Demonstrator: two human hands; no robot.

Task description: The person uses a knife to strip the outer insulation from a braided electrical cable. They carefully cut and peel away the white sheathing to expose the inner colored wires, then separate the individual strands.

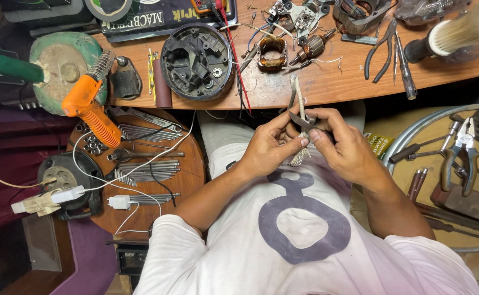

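Note:
Both hands meet in front of my chest, just below the wooden bench edge. My left hand [272, 145] pinches a white braided sleeve [300, 101] that rises from between the fingers and frays at its lower end. My right hand [340, 142] grips a small dark-bladed tool [299, 121], possibly scissors or a knife, with its blade against the sleeve. The tool's handle is hidden inside the fingers.
On the wooden bench [316, 87] lie a round black motor housing [197, 60], a copper-wound stator [272, 54], an armature [310, 48], pliers [381, 49] and a screwdriver [405, 71]. An orange soldering gun [89, 109] stands left, above a round tray of wrenches [141, 169]. More pliers [460, 158] lie right.

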